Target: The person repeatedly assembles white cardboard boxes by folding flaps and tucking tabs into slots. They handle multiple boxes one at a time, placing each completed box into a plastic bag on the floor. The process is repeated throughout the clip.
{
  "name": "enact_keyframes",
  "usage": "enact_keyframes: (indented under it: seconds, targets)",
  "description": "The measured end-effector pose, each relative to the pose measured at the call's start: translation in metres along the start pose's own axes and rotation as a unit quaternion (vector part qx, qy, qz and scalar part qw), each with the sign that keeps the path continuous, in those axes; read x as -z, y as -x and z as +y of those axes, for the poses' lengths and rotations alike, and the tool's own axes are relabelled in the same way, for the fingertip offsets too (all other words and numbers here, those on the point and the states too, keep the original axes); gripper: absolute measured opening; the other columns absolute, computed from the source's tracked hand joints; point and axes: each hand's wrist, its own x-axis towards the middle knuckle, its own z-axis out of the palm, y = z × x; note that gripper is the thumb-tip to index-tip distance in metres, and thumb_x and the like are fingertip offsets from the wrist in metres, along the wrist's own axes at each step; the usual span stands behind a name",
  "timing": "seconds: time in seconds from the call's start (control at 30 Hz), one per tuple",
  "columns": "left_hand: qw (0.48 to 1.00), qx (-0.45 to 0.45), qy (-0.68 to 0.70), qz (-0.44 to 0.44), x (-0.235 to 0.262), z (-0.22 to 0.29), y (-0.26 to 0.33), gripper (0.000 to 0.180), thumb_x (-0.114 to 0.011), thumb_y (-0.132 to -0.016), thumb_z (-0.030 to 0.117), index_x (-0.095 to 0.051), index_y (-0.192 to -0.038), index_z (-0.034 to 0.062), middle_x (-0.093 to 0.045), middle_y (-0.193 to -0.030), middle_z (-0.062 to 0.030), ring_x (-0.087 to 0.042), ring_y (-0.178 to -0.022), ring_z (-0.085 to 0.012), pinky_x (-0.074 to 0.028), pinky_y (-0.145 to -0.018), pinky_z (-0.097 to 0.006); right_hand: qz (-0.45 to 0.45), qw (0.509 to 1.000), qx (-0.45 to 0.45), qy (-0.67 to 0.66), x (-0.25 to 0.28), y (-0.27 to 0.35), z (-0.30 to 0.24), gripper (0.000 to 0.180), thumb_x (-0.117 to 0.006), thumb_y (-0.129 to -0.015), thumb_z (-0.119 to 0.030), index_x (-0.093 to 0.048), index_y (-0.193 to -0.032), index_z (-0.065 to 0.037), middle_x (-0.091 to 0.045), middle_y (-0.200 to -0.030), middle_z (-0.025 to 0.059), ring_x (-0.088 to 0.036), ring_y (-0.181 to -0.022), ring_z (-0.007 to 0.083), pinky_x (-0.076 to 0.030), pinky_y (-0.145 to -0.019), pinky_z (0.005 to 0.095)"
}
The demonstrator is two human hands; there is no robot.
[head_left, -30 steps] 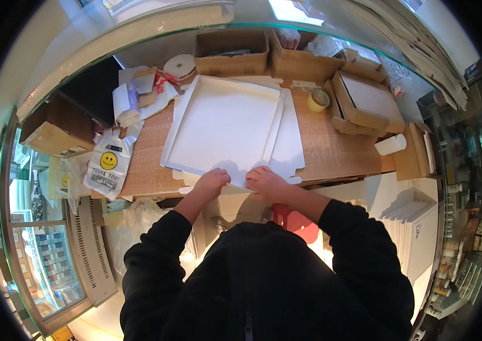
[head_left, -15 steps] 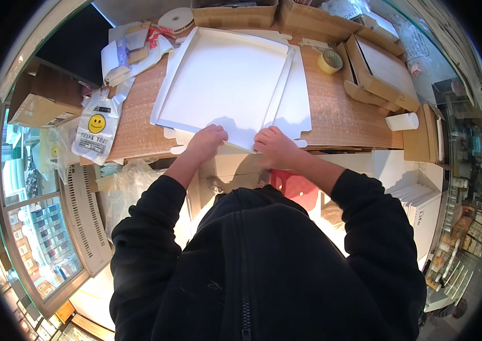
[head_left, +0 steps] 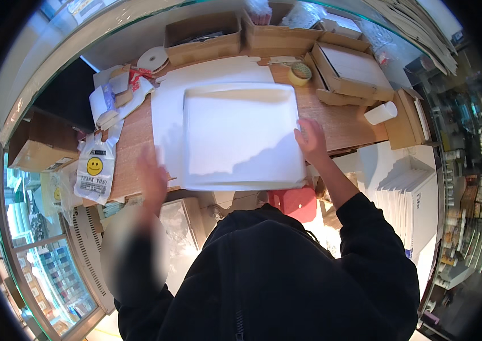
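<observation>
Head view: the shallow white tray point(head_left: 241, 133) lies directly left of my right hand point(head_left: 312, 142), its right wall meeting those fingers; whether they pinch it I cannot tell; my left hand point(head_left: 153, 177), blurred, loose and empty, is off the tray's opposite side, so my right is nearer; nearly square, the tray shows no clear long axis; it overlaps a white sheet point(head_left: 168, 111), near edge reaching past the desk point(head_left: 343, 124).
</observation>
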Motion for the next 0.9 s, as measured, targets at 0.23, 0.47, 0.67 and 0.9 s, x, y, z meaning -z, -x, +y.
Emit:
enact_keyframes:
  seconds: [0.23,0.47,0.67,0.9]
  targets:
    - [0.884,0.288,0.162,-0.329,-0.002,-0.004,0.025,0.027,-0.047,-0.093,0.02,-0.059,-0.103,-0.0015,-0.065,-0.084,-0.0178,-0.061,-0.075,-0.0369,-0.048,-0.073,-0.046,-0.001,0.978,-0.195,0.073,-0.026,-0.001,0.057,0.033,-0.055,-0.087,-0.021,-0.059,-0.114,-0.003,-0.061,-0.114,0.018,-0.056,-0.104,0.0368,-0.044,-0.091,0.0428]
    - [0.743,0.428,0.449,-0.252,-0.046,0.034,0.051,0.033,-0.051,-0.093,0.029,-0.062,-0.101,-0.001,-0.066,-0.078,-0.0111,-0.063,-0.066,-0.0184,-0.049,-0.063,-0.031,-0.149,0.919,-0.358,-0.074,-0.046,0.002,0.037,0.036,-0.055,-0.082,-0.025,-0.062,-0.111,-0.004,-0.067,-0.097,0.017,-0.063,-0.091,0.0314,-0.049,-0.082,0.0389]
    - [0.843,0.397,0.292,-0.216,-0.061,0.006,0.025,0.036,-0.056,-0.089,0.032,-0.063,-0.095,-0.0022,-0.067,-0.08,-0.0126,-0.064,-0.071,-0.0228,-0.049,-0.067,-0.034,-0.167,0.915,-0.344,-0.127,-0.056,0.013,0.024,0.043,-0.061,-0.076,-0.029,-0.063,-0.109,-0.002,-0.067,-0.09,0.0177,-0.064,-0.086,0.0287,-0.05,-0.079,0.037]
    - [0.855,0.34,0.108,-0.375,-0.066,0.005,-0.02,0.039,-0.062,-0.078,0.036,-0.067,-0.09,-0.0002,-0.069,-0.09,-0.0176,-0.067,-0.086,-0.0311,-0.051,-0.078,-0.039,-0.22,0.907,-0.359,-0.026,-0.056,0.014,0.011,0.034,-0.065,-0.074,-0.025,-0.062,-0.093,0.003,-0.065,-0.083,0.017,-0.065,-0.075,0.0258,-0.051,-0.068,0.0355]
